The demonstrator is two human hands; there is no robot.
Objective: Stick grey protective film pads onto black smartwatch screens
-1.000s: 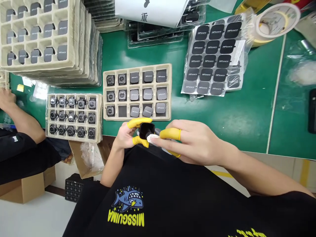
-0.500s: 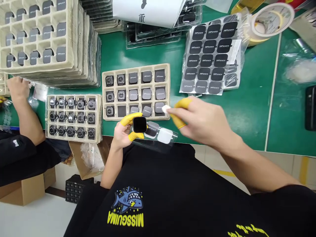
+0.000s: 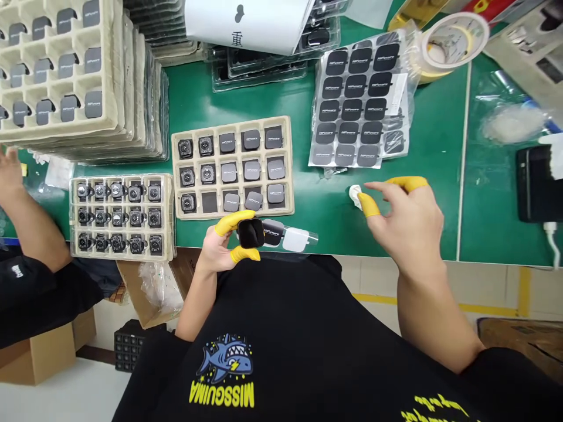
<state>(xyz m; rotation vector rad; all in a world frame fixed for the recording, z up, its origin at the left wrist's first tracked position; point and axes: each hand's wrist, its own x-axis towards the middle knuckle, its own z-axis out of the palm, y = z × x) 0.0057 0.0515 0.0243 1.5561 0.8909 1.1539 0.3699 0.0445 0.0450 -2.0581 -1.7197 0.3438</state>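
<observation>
My left hand (image 3: 220, 243) grips a smartwatch (image 3: 251, 234) between yellow-sheathed thumb and finger, its dark screen facing up. A clear strip (image 3: 313, 238) sticks out to the right from behind the watch, bearing a dark film sticker (image 3: 273, 232) and a white square (image 3: 295, 240). Over the table to the right, my right hand (image 3: 402, 214) pinches a small crumpled white wipe (image 3: 355, 197) at its fingertips; yellow finger covers show here too. Just beyond my left hand lies a beige tray (image 3: 290, 176) with watches in its left columns and dark film-covered squares elsewhere.
Another watch tray (image 3: 171, 217) sits left, below a tall stack of trays (image 3: 116, 76). Sticker sheets (image 3: 345, 120) lie at the back, beside tape rolls (image 3: 455, 41). A black device (image 3: 532, 184) with a white cable is at right. A co-worker's arm (image 3: 30, 214) reaches in at left.
My right hand has moved right, away from the watch and tray, carrying the white wipe. My left hand keeps the watch and strip in nearly the same place. The whole view has shifted slightly.
</observation>
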